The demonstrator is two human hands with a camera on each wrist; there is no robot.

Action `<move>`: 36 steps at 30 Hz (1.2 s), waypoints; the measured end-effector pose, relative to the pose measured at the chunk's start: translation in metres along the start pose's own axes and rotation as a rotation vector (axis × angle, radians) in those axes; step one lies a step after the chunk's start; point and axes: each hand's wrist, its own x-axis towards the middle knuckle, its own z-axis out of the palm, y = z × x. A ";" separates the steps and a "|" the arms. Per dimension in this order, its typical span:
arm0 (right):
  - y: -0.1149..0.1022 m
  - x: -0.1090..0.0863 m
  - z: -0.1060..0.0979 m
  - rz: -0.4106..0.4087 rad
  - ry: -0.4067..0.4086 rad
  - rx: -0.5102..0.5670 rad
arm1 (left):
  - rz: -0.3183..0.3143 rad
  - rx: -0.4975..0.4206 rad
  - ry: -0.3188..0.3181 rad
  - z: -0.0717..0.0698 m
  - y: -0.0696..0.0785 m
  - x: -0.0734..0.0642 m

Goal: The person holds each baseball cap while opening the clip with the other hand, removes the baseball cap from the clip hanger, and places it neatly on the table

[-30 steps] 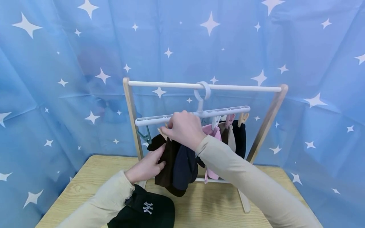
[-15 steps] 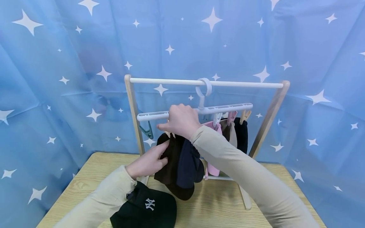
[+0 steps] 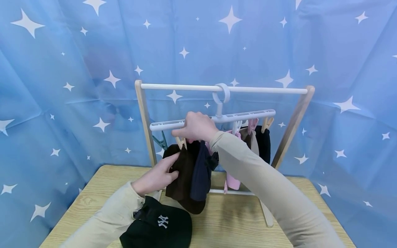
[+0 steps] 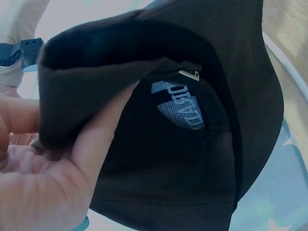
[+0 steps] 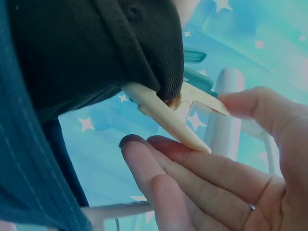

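Observation:
My left hand (image 3: pixel 156 177) grips the edge of a dark brown baseball cap (image 3: pixel 177 177), thumb on the near side. In the left wrist view the cap's inside and back strap with a small metal buckle (image 4: pixel 189 75) show. My right hand (image 3: pixel 200 126) is just under the white hanger (image 3: pixel 245 116), thumb and fingers at the two handles of a cream clothespin (image 5: pixel 166 115). The clothespin's jaws are on the cap's edge in the right wrist view. A navy cap (image 3: pixel 200 177) hangs right beside the brown one, its top partly hidden behind my right hand.
The hanger hooks over the white rail (image 3: pixel 173 87) of a wooden rack (image 3: pixel 293 127). A green clothespin (image 3: pixel 160 140) hangs at its left end. To the right hang a pink cap (image 3: pixel 233 182) and others on clips. A black cap (image 3: pixel 158 227) lies on the table (image 3: pixel 229 220) in front.
The brown cap first swings right and slightly down, then back left and up with both hands. The cream clothespin, mostly hidden half a second ago, now shows below my right thumb.

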 end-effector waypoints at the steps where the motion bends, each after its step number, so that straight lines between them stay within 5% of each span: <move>1: 0.001 0.001 -0.001 0.006 -0.011 0.021 | 0.001 -0.010 0.000 -0.001 0.000 0.000; 15: 0.009 0.003 0.001 0.006 -0.009 0.189 | 0.001 -0.069 0.030 -0.004 0.000 -0.002; 23: 0.011 0.005 0.007 -0.008 0.042 0.180 | -0.031 -0.158 0.003 -0.006 -0.002 -0.001; 36: 0.010 0.009 0.007 0.028 0.096 0.087 | -0.051 -0.119 -0.003 0.000 -0.005 -0.010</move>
